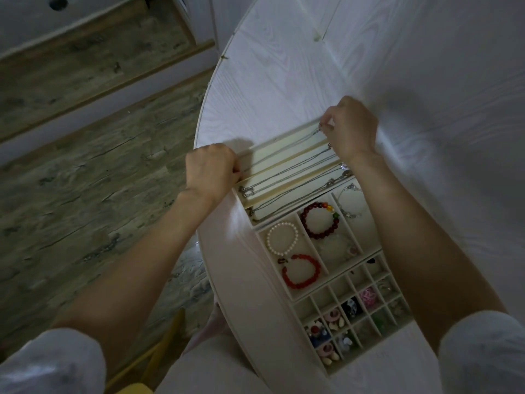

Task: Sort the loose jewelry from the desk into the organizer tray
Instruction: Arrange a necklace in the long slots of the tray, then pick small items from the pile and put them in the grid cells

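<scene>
Setting: a person seated at a white wood-grain worktop, seen from above; grey plank floor to the left.
Organizer tray: a cream organizer tray lies at an angle near the worktop's left edge, running from between the hands back toward the person's lap.
Left hand: the left hand sits at the tray's far-left end, its fingers curled tight and pinching one end of a thin silver chain.
Right hand: the right hand is at the tray's far-right end, fingertips pinched on the chain's other end — the clasp end, by the look of it, though it is too small to be sure.
Chain: stretched straight between the two hands, along the farthest long slot of the tray.
Other necklaces: several more silver chains lie lengthwise in the neighbouring long slots, pendants at their ends.
Bracelets: in the middle compartments, a pearl bracelet and an orange-red bead bracelet share one section; a dark red bead bracelet with coloured beads lies in the next.
Small grid: the nearest section — a grid of little cells — holds small coloured pieces, too small to identify.
Clothing: light sleeves cover both upper arms.
</scene>
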`<state>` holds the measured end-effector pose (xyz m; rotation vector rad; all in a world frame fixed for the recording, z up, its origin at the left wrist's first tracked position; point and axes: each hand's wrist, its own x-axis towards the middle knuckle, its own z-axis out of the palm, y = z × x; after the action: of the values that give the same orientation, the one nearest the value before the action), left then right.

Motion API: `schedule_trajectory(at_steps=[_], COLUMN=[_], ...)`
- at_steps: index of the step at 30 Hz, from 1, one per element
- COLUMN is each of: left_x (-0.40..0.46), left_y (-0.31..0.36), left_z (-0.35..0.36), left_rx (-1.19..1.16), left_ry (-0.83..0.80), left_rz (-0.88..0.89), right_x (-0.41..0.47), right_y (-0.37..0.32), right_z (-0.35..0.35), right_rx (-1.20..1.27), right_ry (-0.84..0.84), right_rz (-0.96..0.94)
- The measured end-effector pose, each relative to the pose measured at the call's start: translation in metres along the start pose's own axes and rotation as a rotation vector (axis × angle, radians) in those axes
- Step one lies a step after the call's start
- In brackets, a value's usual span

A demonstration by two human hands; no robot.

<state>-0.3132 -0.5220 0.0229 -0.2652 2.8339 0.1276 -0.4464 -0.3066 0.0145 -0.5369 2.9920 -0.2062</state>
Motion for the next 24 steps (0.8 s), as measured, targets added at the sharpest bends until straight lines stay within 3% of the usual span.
schedule_trajectory(at_steps=[5, 12, 15, 20, 24], left_x=[0.000, 0.001, -0.006, -0.035, -0.082], left_y=[-0.001, 0.001, -0.001, -0.005, 0.021], left_z=[0.001, 0.002, -0.001, -0.008, 0.003], left_rx=[0.098, 0.100, 0.044, -0.173, -0.364], left_ry=[0.026, 0.043, 0.097, 0.285, 0.368], left_rz=[0.010, 0.006, 0.032, 0.227, 0.435], right_x=[0.011, 0.013, 0.003, -0.047, -0.156], right_y=[0.003, -0.001, -0.002, 0.002, 0.005], right_z=[0.002, 0.013, 0.007, -0.018, -0.038], right_rx=[0.077, 0.033, 0.169, 0.516, 0.499], right_ry=[-0.094, -0.034, -0.015, 0.107, 0.257], right_rz=[0.015, 0.120, 0.096, 0.204, 0.235])
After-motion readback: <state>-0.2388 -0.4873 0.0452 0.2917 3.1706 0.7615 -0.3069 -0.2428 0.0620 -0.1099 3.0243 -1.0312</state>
